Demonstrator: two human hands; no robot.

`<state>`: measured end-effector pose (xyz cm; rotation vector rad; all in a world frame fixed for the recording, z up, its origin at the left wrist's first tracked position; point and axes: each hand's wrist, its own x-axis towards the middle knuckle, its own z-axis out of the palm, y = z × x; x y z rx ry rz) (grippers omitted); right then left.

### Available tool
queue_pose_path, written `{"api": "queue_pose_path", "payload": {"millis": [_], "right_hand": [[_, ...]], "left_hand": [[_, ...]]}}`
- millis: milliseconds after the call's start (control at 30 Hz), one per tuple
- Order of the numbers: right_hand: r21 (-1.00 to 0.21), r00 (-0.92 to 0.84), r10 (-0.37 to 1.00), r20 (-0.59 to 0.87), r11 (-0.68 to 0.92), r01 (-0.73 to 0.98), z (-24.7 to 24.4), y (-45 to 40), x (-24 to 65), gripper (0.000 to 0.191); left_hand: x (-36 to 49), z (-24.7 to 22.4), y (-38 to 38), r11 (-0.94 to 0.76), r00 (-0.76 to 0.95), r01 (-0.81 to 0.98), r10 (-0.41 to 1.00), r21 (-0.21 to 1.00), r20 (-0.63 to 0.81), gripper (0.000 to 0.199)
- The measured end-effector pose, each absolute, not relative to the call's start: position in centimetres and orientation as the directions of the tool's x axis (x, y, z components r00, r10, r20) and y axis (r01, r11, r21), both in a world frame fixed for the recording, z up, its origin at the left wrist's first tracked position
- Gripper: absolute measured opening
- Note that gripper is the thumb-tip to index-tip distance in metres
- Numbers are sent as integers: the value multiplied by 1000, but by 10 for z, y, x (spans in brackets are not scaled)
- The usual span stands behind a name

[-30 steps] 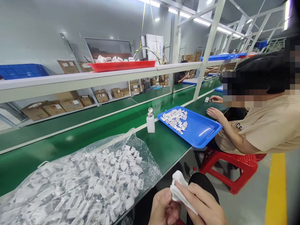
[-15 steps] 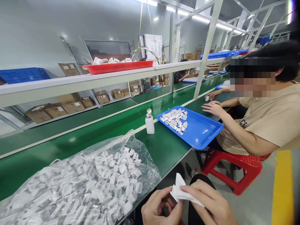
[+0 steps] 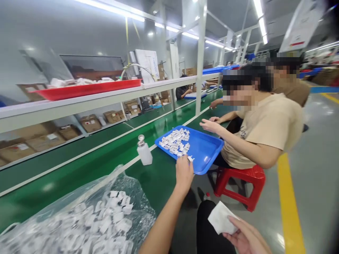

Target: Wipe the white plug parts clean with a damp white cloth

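Reaching the left hand (image 3: 184, 178) to a blue plastic tray (image 3: 203, 155); right hand (image 3: 245, 237) pinching a white cloth (image 3: 221, 218).
Left fingers (image 3: 182, 165) bunched, grip unclear; right fingers (image 3: 234, 225) closed on the soft fabric.

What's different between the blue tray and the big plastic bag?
The blue tray is stiff plastic, while the plastic bag is clear and crinkly. The tray holds a small, shallow pile of white pieces; the bag holds far more. The person's left hand is at the tray, not the bag. Both hold white pieces and lie on the green bench.
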<state>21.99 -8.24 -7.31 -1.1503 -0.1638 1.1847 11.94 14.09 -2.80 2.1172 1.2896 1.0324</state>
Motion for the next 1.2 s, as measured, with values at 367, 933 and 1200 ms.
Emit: {"api": "queue_pose_path", "payload": {"millis": [367, 933, 1200], "right_hand": [[-663, 305, 834, -459, -93, -743, -61, -91, 221, 39], [-704, -78, 872, 483, 439, 558, -80, -54, 136, 53], [-957, 118, 992, 39, 3, 289, -53, -58, 150, 38]], "left_hand": [[99, -20, 90, -439, 354, 390, 883, 810, 308, 31], [-5, -37, -26, 120, 61, -19, 991, 993, -118, 41], [-16, -43, -17, 282, 53, -212, 959, 936, -277, 41]]}}
